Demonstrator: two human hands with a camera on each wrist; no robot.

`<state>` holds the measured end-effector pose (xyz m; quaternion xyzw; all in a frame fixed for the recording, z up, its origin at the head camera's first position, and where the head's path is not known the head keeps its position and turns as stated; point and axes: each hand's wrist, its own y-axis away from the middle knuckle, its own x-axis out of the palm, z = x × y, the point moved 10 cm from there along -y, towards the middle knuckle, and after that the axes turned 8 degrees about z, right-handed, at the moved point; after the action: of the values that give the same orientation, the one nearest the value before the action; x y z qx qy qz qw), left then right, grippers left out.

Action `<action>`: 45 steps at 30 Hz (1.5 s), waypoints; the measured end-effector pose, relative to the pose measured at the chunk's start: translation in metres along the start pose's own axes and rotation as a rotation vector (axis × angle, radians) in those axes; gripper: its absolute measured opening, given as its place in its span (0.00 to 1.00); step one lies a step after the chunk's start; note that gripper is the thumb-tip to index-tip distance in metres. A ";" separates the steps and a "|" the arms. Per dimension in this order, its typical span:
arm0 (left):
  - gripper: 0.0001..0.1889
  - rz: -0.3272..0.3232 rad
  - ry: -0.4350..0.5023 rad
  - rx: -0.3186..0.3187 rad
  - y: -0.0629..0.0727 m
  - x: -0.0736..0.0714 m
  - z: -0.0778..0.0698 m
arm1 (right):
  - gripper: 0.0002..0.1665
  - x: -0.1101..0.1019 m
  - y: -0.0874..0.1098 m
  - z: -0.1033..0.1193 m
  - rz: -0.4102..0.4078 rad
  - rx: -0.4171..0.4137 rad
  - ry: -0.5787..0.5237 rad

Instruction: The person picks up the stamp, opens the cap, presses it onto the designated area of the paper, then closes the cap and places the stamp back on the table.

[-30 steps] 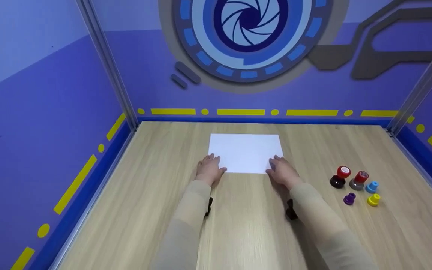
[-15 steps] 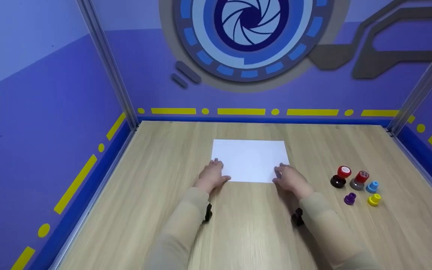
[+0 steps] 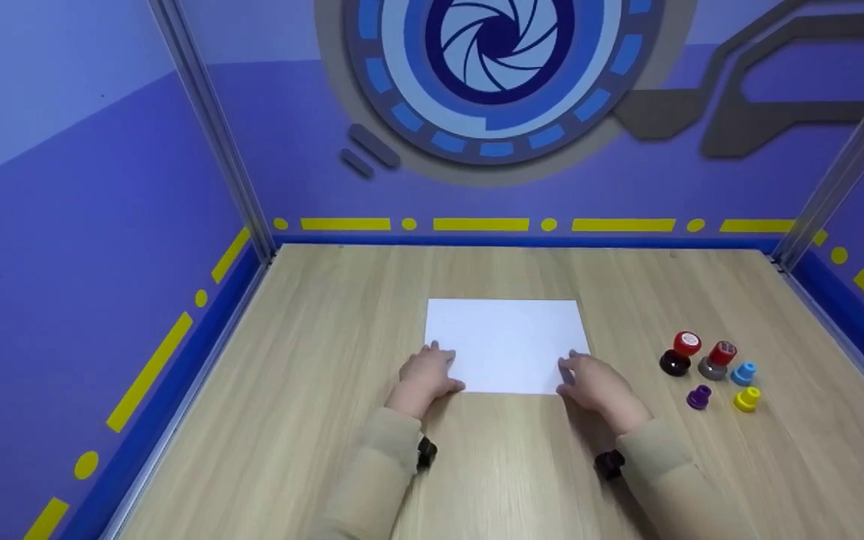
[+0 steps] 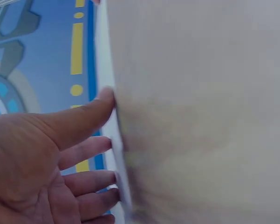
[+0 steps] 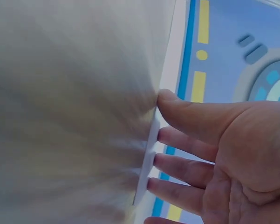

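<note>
A white sheet of paper [image 3: 507,341] lies flat in the middle of the wooden table [image 3: 507,465]. My left hand [image 3: 426,375] touches its near left corner, fingertips on the left edge and thumb at the front edge. At the near right corner, my right hand [image 3: 595,384] presses the paper in the same way. The left wrist view shows the left thumb [image 4: 79,122] and extended fingers with their tips down on the sheet. Likewise in the right wrist view, the right thumb [image 5: 191,114] and straight fingers meet the paper with their tips.
Right of the right hand stand two larger stamp-like pieces, one red and black [image 3: 678,358], one red and grey [image 3: 718,361]. Beside them are small purple [image 3: 699,397], blue [image 3: 744,373] and yellow [image 3: 748,400] knobbed pieces. Blue-purple walls [image 3: 477,199] enclose the table.
The paper has slid toward me and slightly to the right, with both hands moving along on its corners. The small pieces on the right have stayed in place.
</note>
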<state>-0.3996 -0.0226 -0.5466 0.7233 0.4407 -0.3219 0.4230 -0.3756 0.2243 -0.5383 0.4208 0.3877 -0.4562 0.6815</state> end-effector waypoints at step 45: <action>0.34 0.001 0.048 0.051 0.029 0.012 -0.002 | 0.28 -0.030 0.054 -0.066 -0.136 -0.011 -0.591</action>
<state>-0.3682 -0.0236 -0.5456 0.7416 0.4420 -0.3151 0.3940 -0.3426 0.3064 -0.5220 0.2391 0.2026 -0.6013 0.7350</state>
